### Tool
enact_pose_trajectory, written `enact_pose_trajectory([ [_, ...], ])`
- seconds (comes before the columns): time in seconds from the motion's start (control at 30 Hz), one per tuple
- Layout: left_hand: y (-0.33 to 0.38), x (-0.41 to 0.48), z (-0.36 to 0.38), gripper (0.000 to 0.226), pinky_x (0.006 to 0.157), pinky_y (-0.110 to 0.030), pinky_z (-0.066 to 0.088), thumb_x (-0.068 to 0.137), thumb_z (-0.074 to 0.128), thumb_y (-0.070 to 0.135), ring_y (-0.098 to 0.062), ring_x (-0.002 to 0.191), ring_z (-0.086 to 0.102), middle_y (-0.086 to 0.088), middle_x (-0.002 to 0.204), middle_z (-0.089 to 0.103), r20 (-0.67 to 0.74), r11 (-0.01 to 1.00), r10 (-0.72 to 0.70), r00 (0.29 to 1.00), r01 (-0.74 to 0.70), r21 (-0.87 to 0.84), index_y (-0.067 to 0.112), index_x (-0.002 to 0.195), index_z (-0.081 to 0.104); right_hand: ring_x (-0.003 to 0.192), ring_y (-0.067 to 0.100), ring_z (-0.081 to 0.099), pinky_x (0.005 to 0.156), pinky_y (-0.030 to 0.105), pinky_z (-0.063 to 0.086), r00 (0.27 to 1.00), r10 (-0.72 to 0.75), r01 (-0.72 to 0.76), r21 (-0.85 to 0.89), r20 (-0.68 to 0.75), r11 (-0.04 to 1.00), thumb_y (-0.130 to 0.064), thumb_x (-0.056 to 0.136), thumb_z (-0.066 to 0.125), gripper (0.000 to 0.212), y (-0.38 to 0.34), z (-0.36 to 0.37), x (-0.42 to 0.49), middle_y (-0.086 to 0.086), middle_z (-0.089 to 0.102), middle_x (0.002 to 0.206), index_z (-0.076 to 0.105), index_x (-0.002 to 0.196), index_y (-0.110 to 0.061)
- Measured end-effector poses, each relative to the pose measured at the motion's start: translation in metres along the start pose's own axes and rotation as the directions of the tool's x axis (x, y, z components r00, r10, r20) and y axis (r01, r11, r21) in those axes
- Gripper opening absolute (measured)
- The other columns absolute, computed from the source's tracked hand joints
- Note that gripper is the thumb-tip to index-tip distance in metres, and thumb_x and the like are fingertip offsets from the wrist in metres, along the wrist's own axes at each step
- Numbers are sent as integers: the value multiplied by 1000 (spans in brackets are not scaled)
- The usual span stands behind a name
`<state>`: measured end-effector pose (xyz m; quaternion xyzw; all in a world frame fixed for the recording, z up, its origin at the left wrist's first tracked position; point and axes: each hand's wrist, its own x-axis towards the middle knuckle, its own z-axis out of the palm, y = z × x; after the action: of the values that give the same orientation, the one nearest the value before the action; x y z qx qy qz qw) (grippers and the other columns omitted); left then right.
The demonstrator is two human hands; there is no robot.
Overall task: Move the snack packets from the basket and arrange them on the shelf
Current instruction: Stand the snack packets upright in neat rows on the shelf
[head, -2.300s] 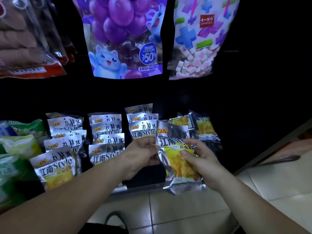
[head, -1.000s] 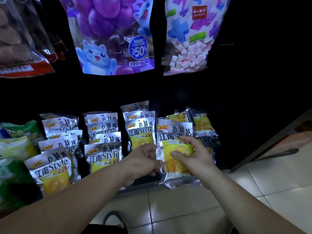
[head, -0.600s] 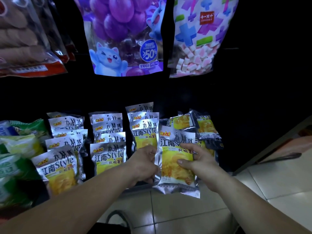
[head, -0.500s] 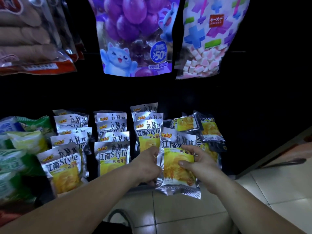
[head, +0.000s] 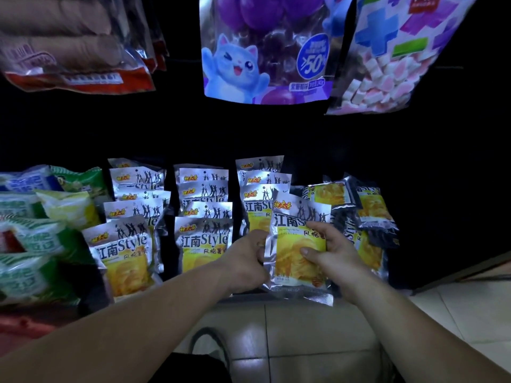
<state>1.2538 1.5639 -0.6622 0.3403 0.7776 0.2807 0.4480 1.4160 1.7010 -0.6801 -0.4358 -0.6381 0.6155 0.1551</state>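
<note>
A silver and yellow chip packet point(head: 296, 252) stands upright at the front of the dark low shelf point(head: 249, 295), fourth row from the left. My left hand point(head: 246, 261) grips its left edge. My right hand point(head: 330, 252) holds its right side, thumb across the yellow front. Three rows of the same packets point(head: 203, 241) stand upright to its left. Behind and right of the held packet, a few more packets point(head: 372, 205) lie loose and tilted. A dark curved basket handle point(head: 210, 344) shows at the bottom, between my forearms.
Green and white snack bags point(head: 33, 244) fill the shelf's left end. Above hang a purple grape candy bag point(head: 265, 48), a marshmallow bag point(head: 392, 56) and brown-red bags point(head: 69, 51). Pale tiled floor point(head: 304, 341) lies below and to the right.
Both hands carried the packet from in front of the shelf edge inward and set it upright at the front of the fourth row. The camera moved closer and tilted down.
</note>
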Motion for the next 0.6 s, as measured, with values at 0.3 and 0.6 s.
enact_pose_trajectory([
  [0.3,-18,8,8,59,69,-27,60,86,71,14,-12,86,66,7,95,66,-6,972,-8,1000,9,235,22,139,46,105,7,55,84,25,51,999,-21,28,-301,24,953,-13,90,77,53,12,9,-12,-10,46,136,54,124,-48],
  [0.6,-44,39,6,88,68,-28,61,86,73,13,-16,102,67,-4,146,54,52,989,-110,993,104,101,31,158,27,95,8,61,76,25,51,992,-94,121,-395,87,911,-7,89,72,59,55,42,61,-10,61,123,55,123,-51],
])
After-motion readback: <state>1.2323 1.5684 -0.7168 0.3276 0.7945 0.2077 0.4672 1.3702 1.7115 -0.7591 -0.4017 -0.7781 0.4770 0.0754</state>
